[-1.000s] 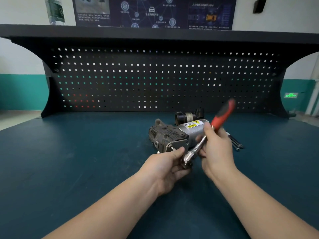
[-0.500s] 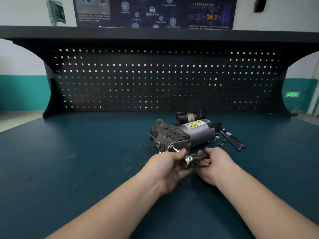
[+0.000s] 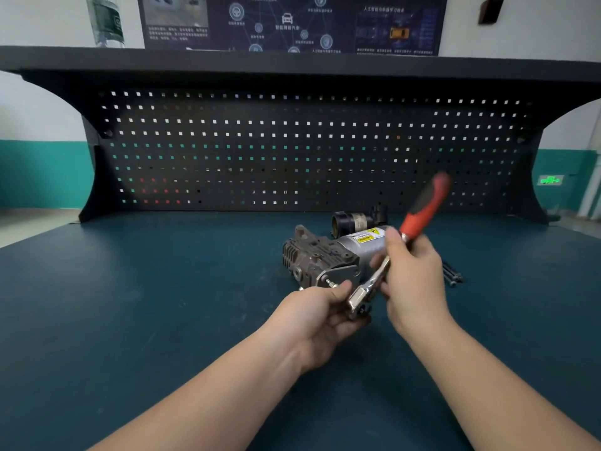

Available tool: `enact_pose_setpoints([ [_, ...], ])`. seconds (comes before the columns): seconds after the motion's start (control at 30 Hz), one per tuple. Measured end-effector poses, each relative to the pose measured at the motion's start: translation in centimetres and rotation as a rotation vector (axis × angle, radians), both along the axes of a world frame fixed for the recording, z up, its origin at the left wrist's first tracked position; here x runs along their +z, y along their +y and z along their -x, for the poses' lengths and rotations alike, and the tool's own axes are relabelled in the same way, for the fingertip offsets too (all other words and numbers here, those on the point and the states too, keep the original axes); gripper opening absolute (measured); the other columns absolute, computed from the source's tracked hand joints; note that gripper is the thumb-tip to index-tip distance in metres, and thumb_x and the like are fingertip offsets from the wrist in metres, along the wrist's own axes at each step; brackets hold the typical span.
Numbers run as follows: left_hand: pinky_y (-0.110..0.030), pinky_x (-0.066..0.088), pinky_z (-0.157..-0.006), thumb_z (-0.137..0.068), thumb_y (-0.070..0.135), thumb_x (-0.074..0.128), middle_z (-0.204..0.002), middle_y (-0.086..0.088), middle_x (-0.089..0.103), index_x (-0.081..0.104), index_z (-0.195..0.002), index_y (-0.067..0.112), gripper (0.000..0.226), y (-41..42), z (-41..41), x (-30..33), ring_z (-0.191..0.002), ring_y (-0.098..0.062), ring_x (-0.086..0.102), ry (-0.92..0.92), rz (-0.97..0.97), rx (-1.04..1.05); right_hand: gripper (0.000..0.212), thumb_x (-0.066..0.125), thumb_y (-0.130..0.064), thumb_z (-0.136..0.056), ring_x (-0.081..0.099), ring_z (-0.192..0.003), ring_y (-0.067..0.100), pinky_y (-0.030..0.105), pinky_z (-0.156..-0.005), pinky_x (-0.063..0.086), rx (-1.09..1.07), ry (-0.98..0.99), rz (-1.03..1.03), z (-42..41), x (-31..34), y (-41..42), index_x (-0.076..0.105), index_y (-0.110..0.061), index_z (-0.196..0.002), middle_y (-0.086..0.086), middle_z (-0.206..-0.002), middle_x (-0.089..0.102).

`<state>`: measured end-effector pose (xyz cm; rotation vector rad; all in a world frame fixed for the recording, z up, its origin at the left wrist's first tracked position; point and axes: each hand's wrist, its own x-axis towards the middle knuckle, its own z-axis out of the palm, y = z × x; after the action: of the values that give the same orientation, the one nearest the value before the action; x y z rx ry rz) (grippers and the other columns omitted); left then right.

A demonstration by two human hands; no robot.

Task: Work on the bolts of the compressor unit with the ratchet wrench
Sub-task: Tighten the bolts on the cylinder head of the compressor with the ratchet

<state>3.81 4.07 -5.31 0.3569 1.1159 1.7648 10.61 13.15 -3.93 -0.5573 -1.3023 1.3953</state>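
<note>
A compressor (image 3: 328,255) lies on its side near the middle of a blue-green bench (image 3: 130,320), finned head to the left and silver motor can to the right, with one bolt (image 3: 327,282) standing part-way out of its near bracket toward the person. A ratchet (image 3: 395,252) is joined to that bolt through an extension that runs under the left hand (image 3: 320,312), whose thumb and fingers curl around the ratchet's chrome head, apparently to keep the drive square on the bolt. The right hand (image 3: 414,281) has its fingers wrapped around the chrome shank just below the red and black grip, which tilts up and away to the right and is blurred, consistent with a swing in progress. Holding the shank rather than the grip suggests quick, light strokes on a bolt that is already loose. A yellow warning label (image 3: 369,236) sits on the motor can; its print is too small to read. Behind the unit lies a small dark cylinder (image 3: 349,221), and long dark bolts (image 3: 452,275) rest on the bench to the right, probably set aside. Beyond the pegboard (image 3: 292,151), a dark poster (image 3: 292,21) shows car icons and Chinese text too fine to make out, and a bottle (image 3: 105,21) stands on the shelf.
</note>
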Motion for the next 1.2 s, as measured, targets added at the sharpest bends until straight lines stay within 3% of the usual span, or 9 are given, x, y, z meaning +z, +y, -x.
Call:
enact_pose_setpoints([
  [0.07,-0.034,0.057,-0.065,-0.092,0.004,0.053,-0.082,-0.015,0.068,0.061,-0.093,-0.001,0.009,0.0,-0.1,0.1,-0.071,-0.024,0.064,-0.006,-0.007,-0.011,0.023,0.047,-0.014,-0.1,0.033,-0.023,0.004,0.012,-0.027,0.022,0.103,0.076,0.466,0.1,-0.5,0.9,0.045,-0.012,-0.077,0.008,-0.06,0.051],
  [0.13,-0.035,0.056,-0.07,-0.093,0.004,0.052,-0.084,-0.015,0.068,0.061,-0.093,-0.001,0.01,0.1,0.0,0.0,-0.073,-0.024,0.064,-0.012,-0.011,-0.01,0.023,0.047,-0.012,-0.1,0.031,-0.021,0.003,0.011,-0.027,0.02,0.136,0.092,0.549,0.1,-0.6,1.1,0.044,-0.01,-0.077,0.01,-0.064,0.051],
  [0.33,-0.028,0.057,-0.053,-0.09,0.007,0.056,-0.078,-0.014,0.064,0.066,-0.088,-0.001,0.013,-0.2,0.1,-0.1,-0.066,-0.021,0.062,0.043,-0.01,-0.024,0.008,0.063,-0.029,-0.089,0.052,-0.052,0.008,0.023,-0.05,0.044,0.252,-0.027,-0.611,-0.9,0.4,-1.9,0.056,-0.03,-0.085,-0.005,-0.06,0.058],
  [0.43,-0.023,0.054,-0.049,-0.091,-0.001,0.048,-0.08,-0.015,0.062,0.066,-0.084,-0.001,0.019,-0.4,0.2,-0.1,-0.064,-0.02,0.061,0.067,0.012,-0.05,0.007,0.056,-0.039,-0.086,0.053,-0.057,0.004,0.021,-0.057,0.045,0.194,-0.119,-0.869,-0.6,-0.1,-3.0,0.053,-0.034,-0.09,-0.014,-0.063,0.058],
  [0.67,-0.032,0.058,-0.058,-0.091,0.005,0.055,-0.082,-0.016,0.069,0.062,-0.096,-0.001,0.01,0.0,0.0,0.1,-0.07,-0.024,0.065,-0.003,0.003,-0.027,0.023,0.049,-0.018,-0.1,0.035,-0.025,0.004,0.014,-0.03,0.024,0.096,0.092,0.465,0.1,-0.5,0.8,0.048,-0.014,-0.077,0.006,-0.06,0.05],
  [0.73,-0.032,0.058,-0.06,-0.091,0.006,0.055,-0.081,-0.016,0.069,0.061,-0.095,0.0,0.009,0.0,0.0,0.0,-0.07,-0.024,0.066,0.001,0.005,-0.026,0.024,0.047,-0.016,-0.1,0.029,-0.021,0.003,0.011,-0.027,0.019,0.154,0.143,0.609,0.2,-0.7,0.9,0.046,-0.011,-0.076,0.008,-0.063,0.047],
  [0.97,-0.022,0.055,-0.049,-0.089,0.004,0.055,-0.062,-0.007,0.066,0.071,-0.067,0.004,0.027,-0.4,0.0,-0.2,-0.053,-0.015,0.063,0.086,0.02,-0.029,0.01,0.06,-0.031,-0.088,0.051,-0.053,0.0,0.013,-0.055,0.041,0.203,-0.052,-0.842,-0.7,-0.1,-2.2,0.052,-0.036,-0.086,-0.018,-0.061,0.057],
  [1.03,-0.02,0.052,-0.046,-0.091,-0.001,0.047,-0.06,-0.006,0.065,0.072,-0.062,0.004,0.038,-0.4,0.1,-0.2,-0.05,-0.013,0.062,0.091,0.03,-0.035,0.005,0.056,-0.034,-0.089,0.053,-0.056,-0.001,0.01,-0.057,0.04,0.125,-0.098,-0.974,-0.4,-0.6,-2.8,0.05,-0.035,-0.089,-0.023,-0.063,0.056],
  [1.2,-0.029,0.058,-0.054,-0.09,0.004,0.056,-0.082,-0.015,0.067,0.063,-0.097,-0.002,0.011,-0.3,-0.1,0.2,-0.066,-0.021,0.063,0.024,0.021,-0.022,0.017,0.053,-0.025,-0.096,0.047,-0.038,0.005,0.021,-0.041,0.037,-0.062,0.016,-0.027,0.3,-0.7,-0.1,0.053,-0.027,-0.079,-0.003,-0.053,0.054],
])
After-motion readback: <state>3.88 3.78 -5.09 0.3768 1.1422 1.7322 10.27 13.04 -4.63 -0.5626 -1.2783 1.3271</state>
